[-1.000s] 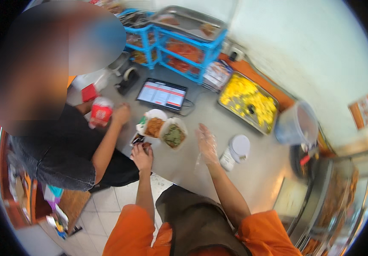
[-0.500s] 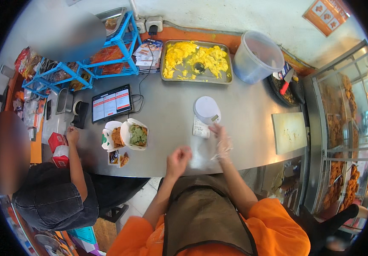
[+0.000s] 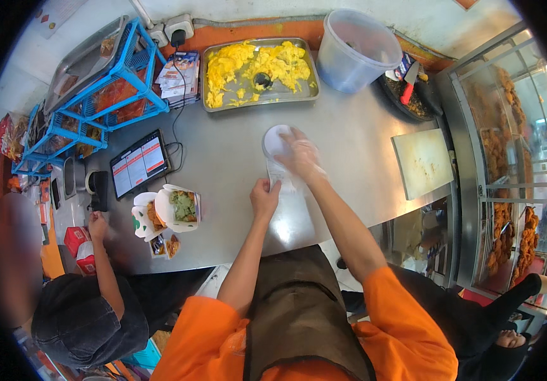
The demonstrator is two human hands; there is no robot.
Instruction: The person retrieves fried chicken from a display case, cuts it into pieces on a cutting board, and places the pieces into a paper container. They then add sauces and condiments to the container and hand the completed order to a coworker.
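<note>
A round white kitchen scale rests on the steel counter, and a printed paper receipt sticks out from its near edge. My right hand, in a clear plastic glove, lies over the right side of the scale with its fingers stretched out across it; the hand is slightly blurred. At the receipt's near left edge, my left hand is closed, thumb and fingers pinching the paper. Left of my hands stand two opened white takeaway boxes, one with green-topped food, the other with fried pieces.
At the back sit a metal tray of yellow food and a plastic bucket. A cutting board and glass food cabinet are at right. A tablet stands left, near a co-worker's hand and red boxes.
My right hand has moved forward onto the scale. My left hand has reached forward to the receipt and closed on its edge. The whole view has shifted a little.
</note>
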